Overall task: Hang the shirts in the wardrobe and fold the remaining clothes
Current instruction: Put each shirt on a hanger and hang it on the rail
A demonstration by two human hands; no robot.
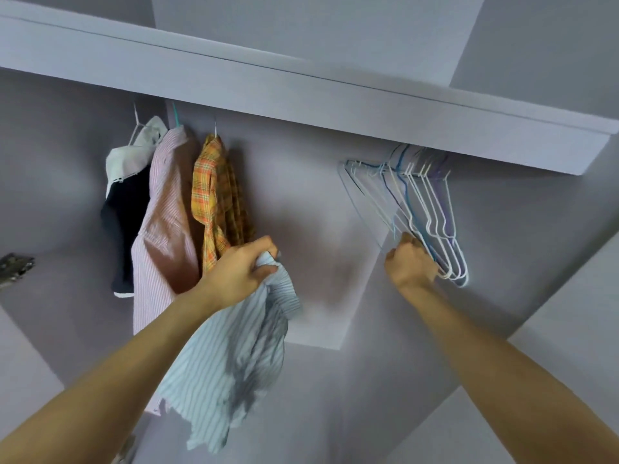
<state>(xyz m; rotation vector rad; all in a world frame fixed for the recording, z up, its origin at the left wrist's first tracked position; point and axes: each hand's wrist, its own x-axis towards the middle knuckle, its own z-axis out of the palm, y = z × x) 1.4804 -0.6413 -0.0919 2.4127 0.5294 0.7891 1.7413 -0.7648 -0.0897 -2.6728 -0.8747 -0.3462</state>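
I look up into a pale lilac wardrobe. My left hand (pixel 244 269) grips a light blue striped shirt (pixel 231 356) by its top, and the rest of it hangs down below the hand. My right hand (pixel 410 261) is curled round the lower end of an empty wire hanger among several white, blue and purple hangers (pixel 425 209) bunched on the rail at the right. Three garments hang at the left: a white and navy one (pixel 125 202), a pink striped shirt (pixel 164 222) and an orange plaid shirt (pixel 216 192).
A thick shelf board (pixel 301 92) runs across above the rail and hides most of it. The wardrobe's back wall shows between the hung shirts and the empty hangers. A metal hinge (pixel 15 267) sits on the left side panel.
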